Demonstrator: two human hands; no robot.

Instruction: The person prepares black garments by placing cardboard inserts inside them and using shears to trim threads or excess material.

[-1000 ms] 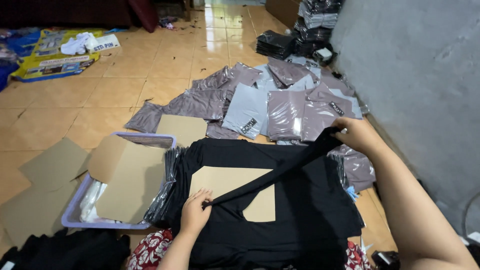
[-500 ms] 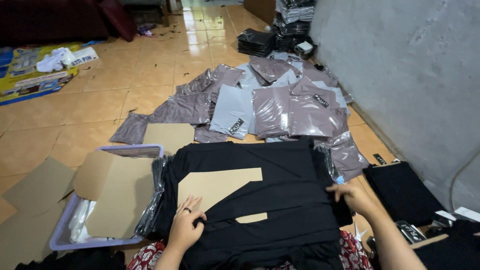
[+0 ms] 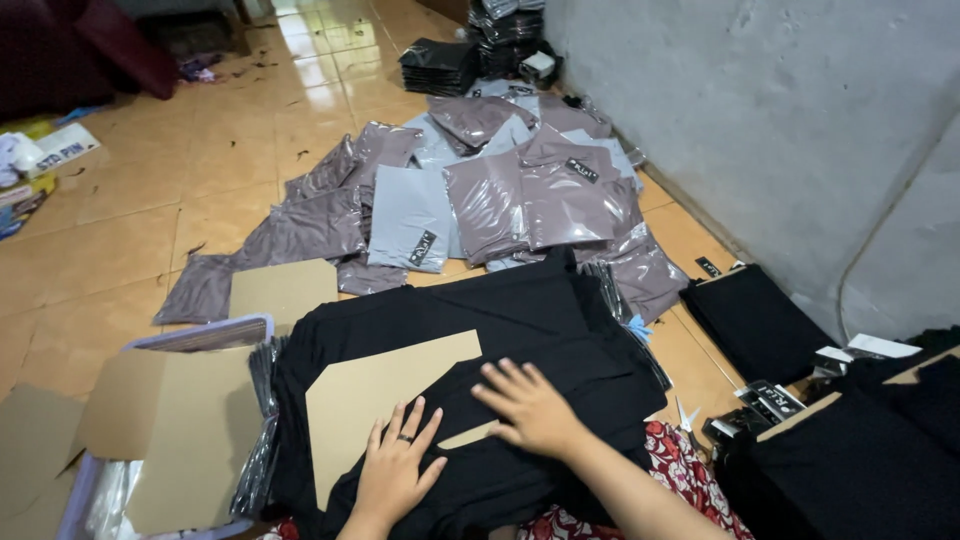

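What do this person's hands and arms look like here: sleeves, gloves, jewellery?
Both hands are bare, no gloves. The left hand wears a dark band ring on one of its fingers. The right hand shows no ring, and its forearm is bare, with no sleeve, watch or bracelet in view.

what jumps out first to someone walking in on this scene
Two hands, left and right, press flat on a black garment folded over a tan cardboard sheet in the foreground. Behind it, a heap of grey and mauve plastic-bagged packets sprawls across the orange tiled floor by the wall.
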